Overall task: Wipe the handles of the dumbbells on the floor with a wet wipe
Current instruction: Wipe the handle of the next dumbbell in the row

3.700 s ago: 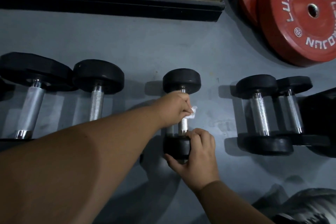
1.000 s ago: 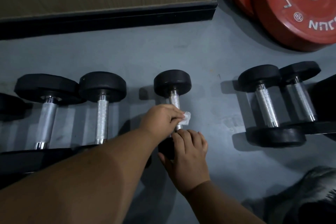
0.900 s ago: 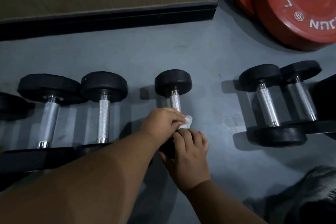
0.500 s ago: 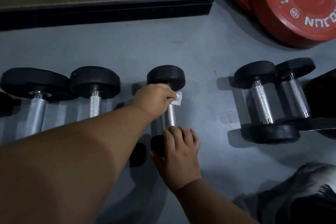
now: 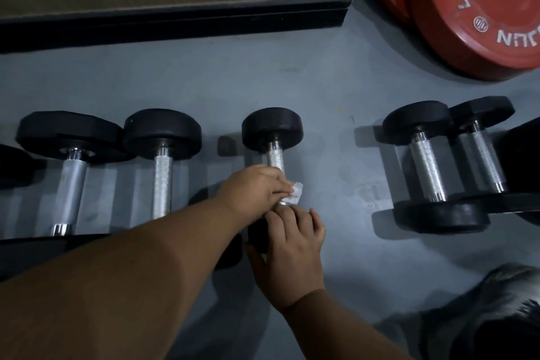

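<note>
A small black dumbbell [image 5: 272,128] with a knurled steel handle [image 5: 275,158] lies on the grey floor at the centre. My left hand [image 5: 254,190] is wrapped round the near half of that handle with a white wet wipe [image 5: 294,197] sticking out from its fingers. My right hand [image 5: 292,254] lies over the dumbbell's near head, fingers curled over its top, and hides most of it. Two larger dumbbells [image 5: 162,161] lie to the left, and two more dumbbells [image 5: 428,166] to the right.
Red bumper plates [image 5: 479,17] lean at the top right. A black skirting board [image 5: 175,23] runs along the wall behind the row. A dark grey bag or cloth [image 5: 479,316] fills the bottom right corner. Bare floor [image 5: 330,155] separates the centre dumbbell from the right pair.
My left hand with the wipe has slid back down the handle from the far head to the near end. My right hand has stayed on the near head.
</note>
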`<state>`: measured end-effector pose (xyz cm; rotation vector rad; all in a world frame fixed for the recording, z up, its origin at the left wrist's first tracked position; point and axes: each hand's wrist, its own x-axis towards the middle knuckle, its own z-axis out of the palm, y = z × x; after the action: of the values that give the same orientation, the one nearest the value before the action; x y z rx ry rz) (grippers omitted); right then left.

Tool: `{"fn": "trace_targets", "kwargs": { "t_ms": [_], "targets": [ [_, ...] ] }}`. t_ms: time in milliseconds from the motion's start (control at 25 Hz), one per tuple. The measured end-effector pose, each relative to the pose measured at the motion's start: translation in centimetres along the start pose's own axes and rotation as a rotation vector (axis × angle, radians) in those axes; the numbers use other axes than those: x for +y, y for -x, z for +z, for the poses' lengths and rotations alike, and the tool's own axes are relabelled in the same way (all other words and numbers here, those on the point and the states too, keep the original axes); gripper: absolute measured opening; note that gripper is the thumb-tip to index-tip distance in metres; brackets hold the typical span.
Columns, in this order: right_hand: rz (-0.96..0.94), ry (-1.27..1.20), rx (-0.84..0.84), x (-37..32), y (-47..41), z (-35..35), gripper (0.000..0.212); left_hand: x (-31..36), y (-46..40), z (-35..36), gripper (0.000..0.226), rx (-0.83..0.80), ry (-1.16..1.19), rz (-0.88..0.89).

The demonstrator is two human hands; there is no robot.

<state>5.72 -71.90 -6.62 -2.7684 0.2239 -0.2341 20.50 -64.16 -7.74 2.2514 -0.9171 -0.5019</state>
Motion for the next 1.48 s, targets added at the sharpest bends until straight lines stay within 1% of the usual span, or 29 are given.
{"fn": "trace_targets", "kwargs": {
  "t_ms": [80,160,280,400,520,600,720,800,920,1040,1080,1200,1280,1360,1440,1480],
  "targets": [
    [0.000,-0.026,-0.006,-0.1,-0.2,-0.3,0.046,-0.1,0.0,-0.7,0.018,-0.071,-0.081,0.064],
    [-0.005,-0.045,-0.015,-0.2,-0.2,-0.6,0.044,-0.4,-0.3,-1.2,0.020,-0.105,-0.150,0.128],
    [-0.010,-0.056,-0.014,0.0,0.0,-0.7,0.038,-0.6,-0.5,-1.0,0.021,-0.075,-0.130,0.108],
    [-0.010,-0.022,-0.038,0.0,0.1,-0.5,0.039,-0.3,-2.0,-1.3,0.019,-0.034,-0.128,0.079],
    [-0.028,0.020,-0.042,-0.3,0.1,-0.2,0.038,-0.8,-4.9,-2.9,0.021,-0.054,-0.202,-0.008],
    [-0.038,0.049,-0.047,-0.5,0.2,-0.1,0.041,-1.7,-6.0,-3.3,0.021,-0.053,-0.219,-0.018],
    [-0.053,0.082,-0.037,-1.1,0.3,0.1,0.042,-2.2,-5.3,-2.5,0.022,0.004,-0.141,-0.022],
    [-0.060,0.089,-0.034,-1.5,0.2,0.2,0.039,-2.4,-3.9,-1.8,0.021,0.061,-0.069,0.023],
    [-0.055,0.087,-0.033,-1.8,0.0,0.3,0.035,-2.2,-1.4,-0.7,0.020,0.041,-0.076,0.173],
    [-0.061,0.056,-0.048,-1.8,0.1,0.2,0.035,-1.8,-0.1,-0.6,0.034,-0.005,-0.096,0.233],
    [-0.067,0.050,-0.054,-1.8,0.0,0.2,0.037,-1.9,-0.2,-0.7,0.035,-0.020,-0.098,0.249],
    [-0.070,0.029,-0.096,-2.1,0.1,0.1,0.045,-2.2,-0.9,-1.3,0.022,-0.030,-0.072,0.289],
    [-0.095,-0.013,-0.125,-2.1,0.2,-0.1,0.048,-2.5,-1.4,-1.7,0.020,0.011,-0.029,0.246],
    [-0.133,-0.108,-0.150,-1.2,0.0,-0.5,0.050,-2.9,-2.2,-2.2,0.018,0.065,0.001,0.202],
    [-0.117,-0.165,-0.196,0.1,-0.5,-0.9,0.059,-3.2,-3.3,-3.0,0.015,0.082,0.019,0.138],
    [-0.073,-0.139,-0.222,0.6,-0.8,-1.0,0.067,-3.4,-3.7,-3.5,0.014,0.075,0.025,0.117]
  ]
}}
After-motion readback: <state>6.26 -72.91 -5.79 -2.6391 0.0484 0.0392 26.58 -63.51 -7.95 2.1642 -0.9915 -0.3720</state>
